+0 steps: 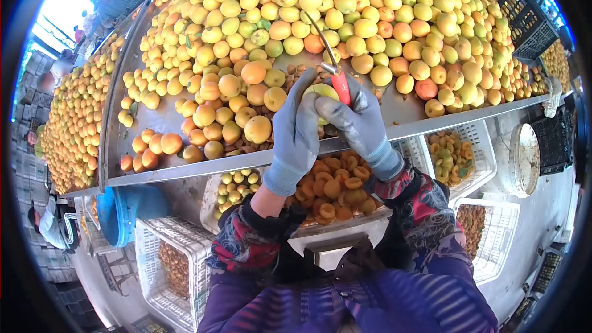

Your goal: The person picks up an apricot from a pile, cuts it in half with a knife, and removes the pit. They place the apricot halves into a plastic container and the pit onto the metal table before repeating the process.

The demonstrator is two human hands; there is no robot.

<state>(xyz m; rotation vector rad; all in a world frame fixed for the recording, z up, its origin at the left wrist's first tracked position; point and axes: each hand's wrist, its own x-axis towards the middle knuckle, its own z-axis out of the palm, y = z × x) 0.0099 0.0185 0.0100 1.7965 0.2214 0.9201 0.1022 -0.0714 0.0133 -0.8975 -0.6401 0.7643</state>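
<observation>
My left hand (293, 128), in a grey-blue glove, is closed round a yellow-green apricot (324, 91), mostly hidden by the fingers. Against it, my right hand (361, 124), gloved alike, grips a red-handled curved knife (341, 88). The thin hooked blade points up and away, toward the heap of whole apricots (345, 3) on the metal table (234, 161). Both hands meet above the table's near edge. Just beneath my wrists, a container of halved orange apricots (336, 188) sits below that edge. Loose pits (302, 74) lie on the table beyond my hands.
White crates (172, 225) with brown pits stand at lower left and right. One white crate (487, 148) holds apricot halves. A blue barrel (132, 209) and white bucket (525, 160) flank the table. Other people (52, 222) are at the far left, by another apricot-covered table.
</observation>
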